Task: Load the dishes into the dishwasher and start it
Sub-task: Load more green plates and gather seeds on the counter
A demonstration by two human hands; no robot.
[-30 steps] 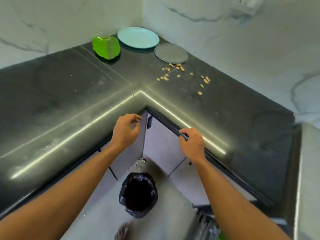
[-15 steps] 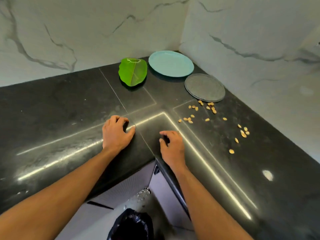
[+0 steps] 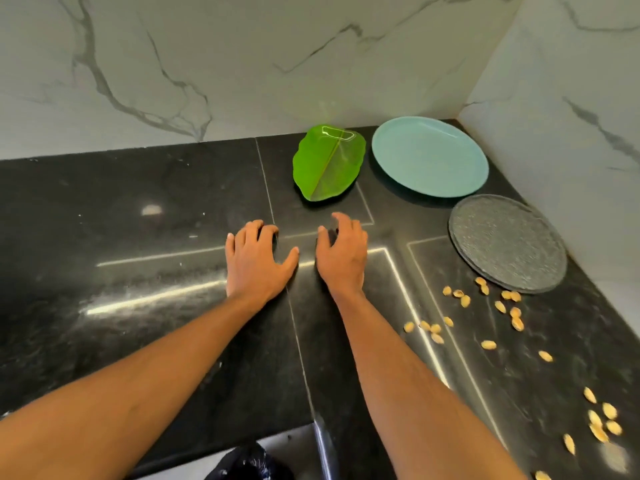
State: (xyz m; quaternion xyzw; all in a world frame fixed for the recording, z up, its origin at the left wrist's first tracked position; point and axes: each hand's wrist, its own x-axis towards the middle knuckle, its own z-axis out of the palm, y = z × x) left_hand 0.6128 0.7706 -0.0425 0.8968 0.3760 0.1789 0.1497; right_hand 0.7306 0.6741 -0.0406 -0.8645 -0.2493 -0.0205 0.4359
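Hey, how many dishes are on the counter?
3: a green leaf dish by the back wall, a teal plate right of it, a grey plate along the right wall.

Both forearms reach forward, left grip (image 3: 258, 261) and right grip (image 3: 343, 258) side by side, palms down, fingers loosely curled.

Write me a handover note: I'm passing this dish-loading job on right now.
Left hand: empty, fingers loosely curled, low over the black counter.
Right hand: empty, beside it, nearest the green leaf dish.
Green leaf dish, teal plate and grey plate sit on the counter in the corner; shells lie scattered by the grey plate.
Done: nothing loaded. Left: load all three, start the dishwasher, not in view.
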